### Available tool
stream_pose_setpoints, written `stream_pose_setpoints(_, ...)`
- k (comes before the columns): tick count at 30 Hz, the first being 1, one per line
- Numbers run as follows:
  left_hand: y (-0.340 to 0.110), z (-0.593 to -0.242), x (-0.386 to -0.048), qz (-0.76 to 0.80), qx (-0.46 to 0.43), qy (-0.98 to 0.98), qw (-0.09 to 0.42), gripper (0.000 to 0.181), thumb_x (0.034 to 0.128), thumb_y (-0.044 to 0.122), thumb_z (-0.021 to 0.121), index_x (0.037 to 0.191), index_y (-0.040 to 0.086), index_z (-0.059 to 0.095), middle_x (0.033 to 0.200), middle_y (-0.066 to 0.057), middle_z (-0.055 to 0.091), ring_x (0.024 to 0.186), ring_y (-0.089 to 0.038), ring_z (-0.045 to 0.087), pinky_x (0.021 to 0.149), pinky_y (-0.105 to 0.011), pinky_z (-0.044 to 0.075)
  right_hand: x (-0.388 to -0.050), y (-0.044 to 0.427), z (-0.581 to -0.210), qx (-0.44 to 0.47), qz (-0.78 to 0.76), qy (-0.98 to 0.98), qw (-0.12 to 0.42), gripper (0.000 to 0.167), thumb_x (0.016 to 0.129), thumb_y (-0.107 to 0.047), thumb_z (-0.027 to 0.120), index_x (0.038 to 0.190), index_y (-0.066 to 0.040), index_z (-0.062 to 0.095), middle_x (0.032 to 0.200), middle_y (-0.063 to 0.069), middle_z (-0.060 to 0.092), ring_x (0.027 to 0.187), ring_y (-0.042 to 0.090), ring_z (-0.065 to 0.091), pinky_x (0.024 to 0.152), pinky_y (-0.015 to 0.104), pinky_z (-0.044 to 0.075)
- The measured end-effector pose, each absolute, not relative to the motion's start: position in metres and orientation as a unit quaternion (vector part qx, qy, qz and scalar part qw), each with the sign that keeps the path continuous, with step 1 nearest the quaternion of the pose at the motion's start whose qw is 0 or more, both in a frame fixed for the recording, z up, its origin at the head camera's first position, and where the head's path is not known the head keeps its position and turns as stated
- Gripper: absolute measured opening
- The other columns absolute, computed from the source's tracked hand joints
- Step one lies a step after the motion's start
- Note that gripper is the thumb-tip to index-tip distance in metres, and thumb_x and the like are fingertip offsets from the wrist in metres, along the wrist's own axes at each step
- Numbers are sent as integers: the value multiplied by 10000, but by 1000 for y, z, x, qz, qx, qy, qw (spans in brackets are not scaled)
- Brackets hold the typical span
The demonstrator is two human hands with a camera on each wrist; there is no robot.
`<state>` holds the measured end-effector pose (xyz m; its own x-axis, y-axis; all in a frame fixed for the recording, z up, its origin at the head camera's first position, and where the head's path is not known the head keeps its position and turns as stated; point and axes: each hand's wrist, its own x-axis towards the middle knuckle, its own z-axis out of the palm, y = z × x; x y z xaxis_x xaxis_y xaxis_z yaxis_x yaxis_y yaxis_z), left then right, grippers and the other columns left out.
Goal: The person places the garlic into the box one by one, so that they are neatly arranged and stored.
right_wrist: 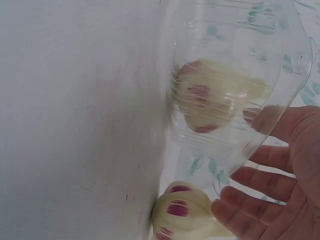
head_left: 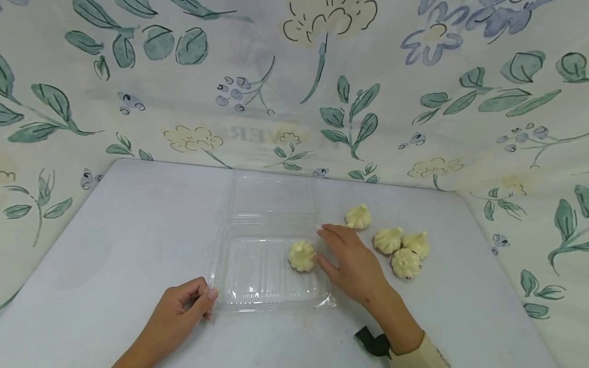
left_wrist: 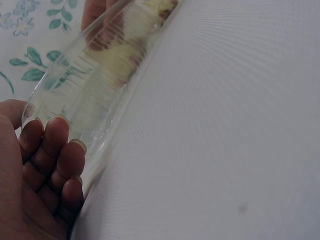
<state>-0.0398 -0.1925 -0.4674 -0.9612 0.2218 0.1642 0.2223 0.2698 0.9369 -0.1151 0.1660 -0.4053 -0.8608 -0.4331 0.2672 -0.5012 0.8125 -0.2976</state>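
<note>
A clear plastic clamshell box (head_left: 248,301) lies with its lid (head_left: 276,197) folded back behind it. My left hand (head_left: 181,312) pinches the box's left front edge, the thumb on the rim and the fingers (left_wrist: 70,157) curled below it. One pale garlic bulb (head_left: 302,256) sits inside, in the right part of the box. Over the right wall reaches my right hand (head_left: 356,266), its fingers apart and loosely extended. Its thumb (right_wrist: 272,120) is inside the wall beside that bulb; whether they touch I cannot tell. The other fingers stay outside the box.
Right of the box, one garlic bulb (head_left: 358,217) lies behind my right hand. Several more, including a front bulb (head_left: 406,263), cluster farther right. A black object (head_left: 374,343) is by my right wrist. Floral cloth (head_left: 276,102) hangs behind the white table (head_left: 138,230).
</note>
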Motion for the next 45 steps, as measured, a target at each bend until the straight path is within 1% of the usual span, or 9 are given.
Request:
stream_pose_setpoints(11,-192,-468,-39,-586,-138,-799,4,310,1044,46,629,789,191,531,689,63,599,635,-153,624,600,-286,502,-116,169,-406,235,183,-950,92,500,941,-234,808,1374,-50,641,1455,124,585,1344,307,551,1042,469,507)
stream_pose_setpoints(17,-192,-468,-40,-585,-140,-799,4,313,1047,48,626,786,191,530,685,65,596,642,-153,626,613,-285,504,-116,170,-406,228,185,-953,82,491,1007,-289,727,1412,-37,613,1465,127,583,1358,312,546,1065,488,487)
stream_pose_setpoints(20,-192,-468,-40,-584,-140,-800,5,317,1047,47,624,784,193,527,681,68,596,641,-152,627,614,-286,504,-117,171,-407,228,179,-953,87,457,1022,-233,695,1413,-12,605,1450,145,594,1355,319,551,1078,491,476)
stream_pose_setpoints(24,-192,-469,-39,-584,-139,-800,4,318,1048,49,624,782,192,525,678,69,598,639,-152,628,611,-286,500,-117,173,-407,223,176,-954,100,418,1008,-132,679,1394,11,610,1422,163,611,1333,336,568,1071,500,478)
stream_pose_setpoints(33,-191,-469,-39,-584,-142,-799,7,318,1046,40,623,783,191,528,675,69,601,637,-150,628,614,-281,496,-118,176,-404,202,171,-958,107,437,978,-197,756,1354,-4,645,1425,158,607,1314,350,571,1012,507,520)
stream_pose_setpoints(37,-191,-470,-38,-583,-140,-800,6,316,1047,45,624,783,191,528,678,68,601,643,-152,631,620,-282,498,-119,178,-404,195,170,-959,118,432,977,-199,756,1342,8,652,1422,168,610,1314,356,570,1022,512,513)
stream_pose_setpoints(45,-191,-471,-38,-587,-143,-797,6,313,1047,38,621,789,186,526,683,63,601,644,-153,632,625,-287,508,-122,185,-404,172,173,-961,129,443,966,-202,776,1337,10,660,1407,179,615,1315,360,566,992,500,535)
